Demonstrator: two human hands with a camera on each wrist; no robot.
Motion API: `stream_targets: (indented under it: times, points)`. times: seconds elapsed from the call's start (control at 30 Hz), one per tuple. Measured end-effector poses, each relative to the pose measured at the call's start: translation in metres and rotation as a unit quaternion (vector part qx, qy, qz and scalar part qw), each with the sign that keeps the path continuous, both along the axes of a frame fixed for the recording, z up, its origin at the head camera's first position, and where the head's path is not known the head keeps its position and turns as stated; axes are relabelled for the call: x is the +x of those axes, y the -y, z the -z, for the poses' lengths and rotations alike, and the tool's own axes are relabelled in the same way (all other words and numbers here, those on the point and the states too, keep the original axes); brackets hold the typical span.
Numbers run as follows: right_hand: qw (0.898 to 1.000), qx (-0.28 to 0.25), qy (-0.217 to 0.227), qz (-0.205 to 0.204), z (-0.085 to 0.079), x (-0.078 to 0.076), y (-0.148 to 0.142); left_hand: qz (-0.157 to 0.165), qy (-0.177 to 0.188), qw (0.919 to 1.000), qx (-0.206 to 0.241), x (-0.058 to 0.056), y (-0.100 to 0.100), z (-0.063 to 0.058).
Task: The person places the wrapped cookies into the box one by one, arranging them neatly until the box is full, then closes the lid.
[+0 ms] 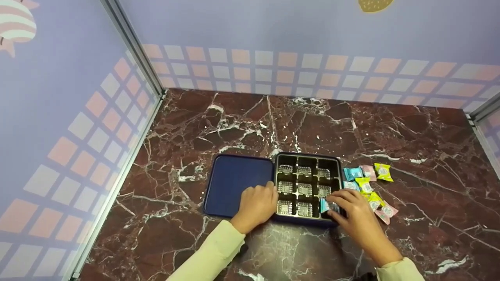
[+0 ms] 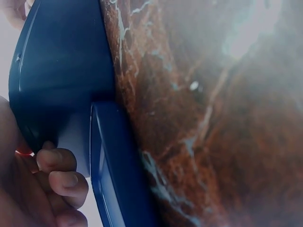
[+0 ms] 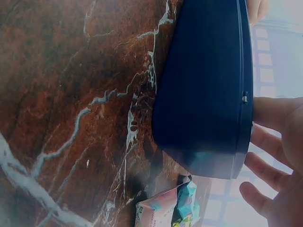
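A dark blue tin (image 1: 308, 221) with a gold tray of square compartments sits on the marbled surface. My left hand (image 1: 258, 203) grips its left rim near the front corner; in the left wrist view, curled fingers (image 2: 64, 182) lie against the tin's wall (image 2: 61, 61). My right hand (image 1: 353, 208) pinches a blue-wrapped candy (image 1: 325, 205) in the front right compartment, between thumb and fingers. In the right wrist view the tin (image 3: 203, 94) hides that candy, and the fingers (image 3: 265, 170) reach over the rim.
The tin's blue lid (image 1: 238, 179) lies flat to the left, against the tin. Several wrapped candies, blue, pink and yellow-green (image 1: 365, 186), lie in a loose group right of the tin. Patterned panels (image 1: 273, 70) stand at the back and both sides.
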State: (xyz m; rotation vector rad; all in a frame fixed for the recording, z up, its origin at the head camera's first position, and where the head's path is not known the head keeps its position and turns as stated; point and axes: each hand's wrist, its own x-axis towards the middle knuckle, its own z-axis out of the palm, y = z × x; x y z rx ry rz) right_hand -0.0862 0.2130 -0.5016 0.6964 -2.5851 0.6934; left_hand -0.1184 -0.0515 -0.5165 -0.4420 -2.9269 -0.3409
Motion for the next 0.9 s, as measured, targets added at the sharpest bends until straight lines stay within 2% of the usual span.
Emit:
stream_targets:
  times: [0.5,0.9]
  points:
    - [1.0,-0.001,-0.013,-0.008,0.0011,0.0013,0.0007,0.003,-0.026,0.9997,0.004,0.0006,0.0002,-0.0001]
    - [1.0,0.002,0.014,-0.001,0.0008,0.003,-0.0021,0.002,0.0,0.9999,0.01,0.0012,-0.0001,-0.0001]
